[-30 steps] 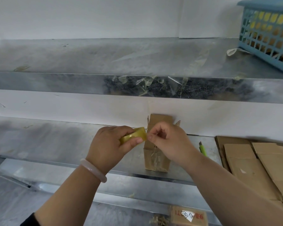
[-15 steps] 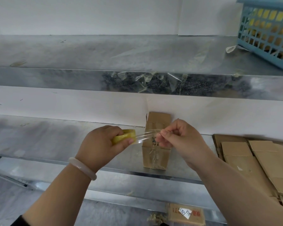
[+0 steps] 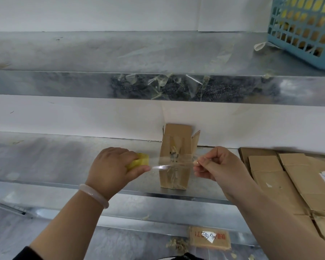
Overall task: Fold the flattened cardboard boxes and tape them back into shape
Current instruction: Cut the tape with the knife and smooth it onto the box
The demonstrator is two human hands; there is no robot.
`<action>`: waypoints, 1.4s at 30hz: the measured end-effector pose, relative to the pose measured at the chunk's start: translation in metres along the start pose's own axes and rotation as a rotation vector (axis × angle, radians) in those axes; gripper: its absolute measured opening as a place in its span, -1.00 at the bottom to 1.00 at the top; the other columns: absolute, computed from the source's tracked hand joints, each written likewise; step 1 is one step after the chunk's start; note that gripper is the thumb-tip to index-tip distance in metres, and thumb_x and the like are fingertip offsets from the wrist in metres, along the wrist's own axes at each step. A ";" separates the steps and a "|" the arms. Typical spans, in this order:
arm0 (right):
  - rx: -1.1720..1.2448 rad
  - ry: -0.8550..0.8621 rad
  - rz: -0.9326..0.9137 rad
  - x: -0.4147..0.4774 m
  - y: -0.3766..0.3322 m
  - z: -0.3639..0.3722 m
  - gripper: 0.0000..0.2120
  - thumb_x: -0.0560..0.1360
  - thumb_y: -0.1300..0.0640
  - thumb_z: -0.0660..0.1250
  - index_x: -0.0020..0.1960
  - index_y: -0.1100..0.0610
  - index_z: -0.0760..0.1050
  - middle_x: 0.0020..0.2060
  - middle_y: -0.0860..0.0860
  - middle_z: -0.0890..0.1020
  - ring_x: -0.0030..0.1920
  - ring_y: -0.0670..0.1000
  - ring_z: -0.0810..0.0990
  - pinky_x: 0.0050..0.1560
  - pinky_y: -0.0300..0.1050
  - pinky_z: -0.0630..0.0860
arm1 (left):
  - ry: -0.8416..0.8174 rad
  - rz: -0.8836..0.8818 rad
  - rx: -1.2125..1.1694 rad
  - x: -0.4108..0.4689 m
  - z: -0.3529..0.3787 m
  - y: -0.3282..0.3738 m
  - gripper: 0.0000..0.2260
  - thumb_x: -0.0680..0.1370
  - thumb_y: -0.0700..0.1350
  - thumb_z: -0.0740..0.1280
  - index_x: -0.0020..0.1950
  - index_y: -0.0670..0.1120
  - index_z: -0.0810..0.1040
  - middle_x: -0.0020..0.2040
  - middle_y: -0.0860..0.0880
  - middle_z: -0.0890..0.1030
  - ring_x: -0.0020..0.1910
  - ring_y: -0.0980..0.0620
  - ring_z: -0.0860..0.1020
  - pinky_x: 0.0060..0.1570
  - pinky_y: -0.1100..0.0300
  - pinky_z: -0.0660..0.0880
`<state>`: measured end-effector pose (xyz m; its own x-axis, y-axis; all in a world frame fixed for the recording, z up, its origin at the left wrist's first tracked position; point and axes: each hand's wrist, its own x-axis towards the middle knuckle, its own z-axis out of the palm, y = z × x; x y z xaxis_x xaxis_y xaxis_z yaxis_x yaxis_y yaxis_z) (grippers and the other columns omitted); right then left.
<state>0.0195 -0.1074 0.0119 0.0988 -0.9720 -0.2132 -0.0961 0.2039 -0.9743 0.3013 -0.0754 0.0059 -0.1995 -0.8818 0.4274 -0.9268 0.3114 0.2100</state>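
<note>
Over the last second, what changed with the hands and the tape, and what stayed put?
The hands drew apart: the left hand took the yellow tape roll leftward while the right hand, pinching the free end, pulled rightward, so a clear strip of tape now spans the front of the upright cardboard box. Both grips held. The box, the flattened cardboard stack and the blue basket stayed put.

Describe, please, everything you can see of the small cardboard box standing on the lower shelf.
The small cardboard box is plain brown corrugated card, tall and narrow, standing upright on the metal lower shelf against the white wall. Its top flaps are open: one stands up at the back, another splays right. Old clear tape and torn fibres mark its front face. A fresh strip of clear tape, stretched between the left hand and the right hand, crosses in front of it; whether it touches the card is unclear.
</note>
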 end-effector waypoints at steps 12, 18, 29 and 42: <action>0.151 0.126 0.156 0.002 0.022 0.005 -0.95 0.55 0.32 0.34 -0.05 0.32 0.50 -0.32 0.09 0.70 -0.28 0.02 0.69 -0.20 -0.06 0.66 | -0.013 0.039 0.194 0.021 0.021 -0.001 -0.47 0.42 0.39 0.11 -0.15 0.04 0.68 -0.38 0.05 0.56 -0.34 -0.04 0.56 -0.18 0.08 0.47; 0.222 0.140 0.252 0.009 0.032 0.009 -0.95 0.56 0.31 0.34 -0.05 0.31 0.49 -0.34 0.11 0.67 -0.28 0.04 0.67 -0.12 0.03 0.67 | -0.074 0.018 0.170 0.022 0.033 -0.007 -0.43 0.42 0.42 0.06 -0.10 0.05 0.68 -0.33 0.06 0.58 -0.28 -0.03 0.57 -0.12 0.09 0.45; 0.465 0.149 0.467 0.021 0.052 0.018 -0.88 0.42 0.28 0.49 -0.17 0.26 0.55 -0.39 0.05 0.66 -0.31 -0.03 0.65 -0.15 -0.06 0.65 | -0.208 0.010 0.082 0.027 0.047 -0.011 -0.36 0.43 0.47 -0.06 0.00 0.10 0.64 -0.29 0.13 0.56 -0.24 0.05 0.55 -0.10 0.12 0.40; 0.350 0.252 0.440 0.021 0.064 0.029 -0.87 0.52 0.22 0.41 0.05 0.21 0.65 -0.31 0.02 0.71 -0.27 -0.04 0.68 -0.15 -0.08 0.66 | -0.280 -0.016 0.021 0.030 0.050 -0.009 -0.41 0.45 0.43 -0.05 0.00 0.12 0.63 -0.30 0.15 0.51 -0.26 0.12 0.49 -0.11 0.15 0.41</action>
<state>0.0441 -0.1113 -0.0572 -0.1174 -0.7769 -0.6186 0.2606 0.5770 -0.7741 0.2882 -0.1221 -0.0270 -0.2617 -0.9511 0.1643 -0.9365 0.2914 0.1952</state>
